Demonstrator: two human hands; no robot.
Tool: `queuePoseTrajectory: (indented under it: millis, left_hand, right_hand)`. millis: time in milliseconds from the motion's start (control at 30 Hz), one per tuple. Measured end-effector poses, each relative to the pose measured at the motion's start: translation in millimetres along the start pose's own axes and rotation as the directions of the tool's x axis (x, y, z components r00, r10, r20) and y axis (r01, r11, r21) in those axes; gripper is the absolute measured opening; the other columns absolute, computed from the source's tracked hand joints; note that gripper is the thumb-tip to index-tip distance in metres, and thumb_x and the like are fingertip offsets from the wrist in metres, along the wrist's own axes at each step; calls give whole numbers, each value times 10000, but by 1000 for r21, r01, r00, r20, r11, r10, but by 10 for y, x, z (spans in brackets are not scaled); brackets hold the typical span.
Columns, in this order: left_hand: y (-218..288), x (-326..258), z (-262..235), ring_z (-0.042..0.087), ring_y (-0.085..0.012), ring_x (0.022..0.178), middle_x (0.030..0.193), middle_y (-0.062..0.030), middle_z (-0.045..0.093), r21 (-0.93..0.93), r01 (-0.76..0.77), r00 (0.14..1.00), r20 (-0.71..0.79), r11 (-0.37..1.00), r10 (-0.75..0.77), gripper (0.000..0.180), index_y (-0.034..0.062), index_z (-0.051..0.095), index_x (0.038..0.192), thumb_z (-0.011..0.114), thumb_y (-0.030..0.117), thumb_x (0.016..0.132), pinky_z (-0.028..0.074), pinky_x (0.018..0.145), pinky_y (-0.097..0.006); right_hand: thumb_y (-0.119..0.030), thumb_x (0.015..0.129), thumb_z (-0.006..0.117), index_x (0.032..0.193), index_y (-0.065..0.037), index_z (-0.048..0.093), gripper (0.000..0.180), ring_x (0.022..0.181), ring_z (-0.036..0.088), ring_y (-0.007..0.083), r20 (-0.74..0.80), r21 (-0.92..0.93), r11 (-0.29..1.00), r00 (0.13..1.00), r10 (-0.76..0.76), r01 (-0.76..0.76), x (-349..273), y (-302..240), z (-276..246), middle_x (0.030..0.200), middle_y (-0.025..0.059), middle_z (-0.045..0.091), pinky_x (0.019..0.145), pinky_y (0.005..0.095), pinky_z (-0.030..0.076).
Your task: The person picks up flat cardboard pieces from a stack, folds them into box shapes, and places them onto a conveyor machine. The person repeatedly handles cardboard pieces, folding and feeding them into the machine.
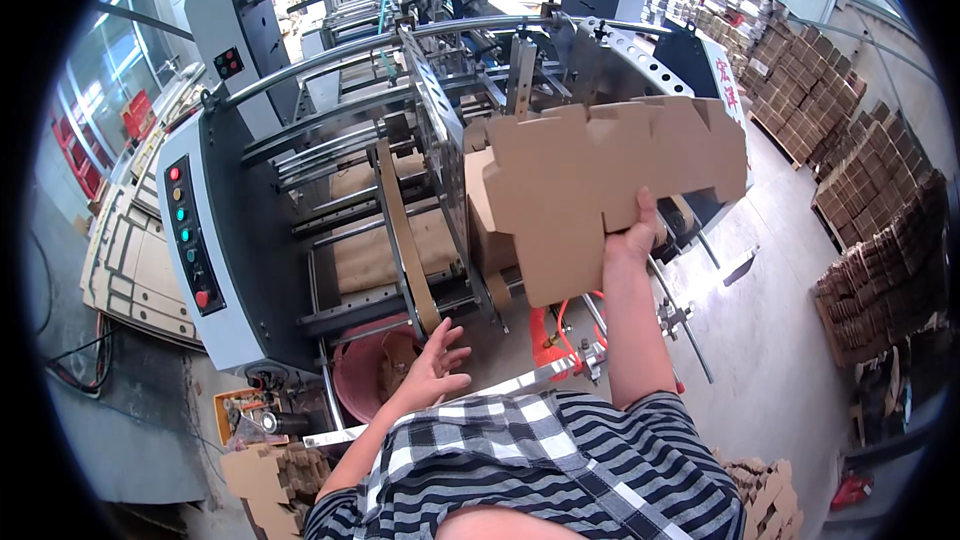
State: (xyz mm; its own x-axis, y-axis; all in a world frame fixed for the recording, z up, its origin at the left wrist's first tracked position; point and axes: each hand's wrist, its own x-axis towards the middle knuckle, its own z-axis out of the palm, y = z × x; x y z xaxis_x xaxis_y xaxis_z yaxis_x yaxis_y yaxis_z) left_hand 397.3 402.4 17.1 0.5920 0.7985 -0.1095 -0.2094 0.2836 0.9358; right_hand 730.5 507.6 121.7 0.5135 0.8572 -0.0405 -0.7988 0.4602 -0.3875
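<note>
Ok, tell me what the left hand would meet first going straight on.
The left hand would probably meet the front of the machine, near the lower end of the tan belt; depth is unclear.

Factory floor, cardboard-packaging works. Evidence: large belt-and-roller machine (238, 230) with push-button control panel (189, 235); bundled cardboard stacks (806, 85) on pallets along right wall; cutting-die boards (130, 250) at left; smooth grey floor (785, 290); tall windows (95, 90).
</note>
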Motion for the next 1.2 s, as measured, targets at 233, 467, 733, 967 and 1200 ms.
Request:
queuePoseTrajectory:
  millis: [233,467,733,967,1200]
  left_hand:
    - [-85,20,-53,350,-302,1276,1470,-148,178,-51,-9,985,-174,999,0,955,158,53,1459,636,-45,730,368,963,-364]
    - [-311,114,-120,390,-289,1257,1464,-142,205,1,25,984,-175,1000,-25,986,191,44,1460,659,-32,723,373,944,-366]
    - [-237,229,-90,405,-274,1252,1457,-148,228,34,62,993,-98,998,-58,998,197,36,1460,679,5,722,351,978,-387]
    - [-422,299,-221,419,-278,1239,1442,-145,255,8,37,999,-8,999,-37,975,194,64,1459,683,-3,732,361,974,-368]
    - [-381,379,-196,419,-284,1235,1431,-162,265,3,84,992,91,996,-84,954,173,74,1457,685,6,744,345,1002,-386]
  right_hand:
    - [-213,728,704,1158,-74,539,482,1064,524,259,-5,35,998,999,46,-45,558,359,328,1132,58,571,939,430,416]
    - [-212,752,685,1149,-64,543,447,1061,522,255,-51,64,996,997,64,-61,675,402,458,1126,60,569,946,420,408]
    - [-210,768,670,1172,-46,521,461,1080,510,266,-127,21,997,989,80,-78,451,376,423,1154,79,552,947,434,407]
    - [-185,760,674,1172,-53,526,457,1062,531,286,-201,-29,985,967,158,-167,315,351,-6,1141,93,570,932,465,423]
    - [-179,727,691,1189,-77,516,505,1051,536,321,-299,-22,960,918,261,-280,383,406,-191,1156,107,564,921,511,428]
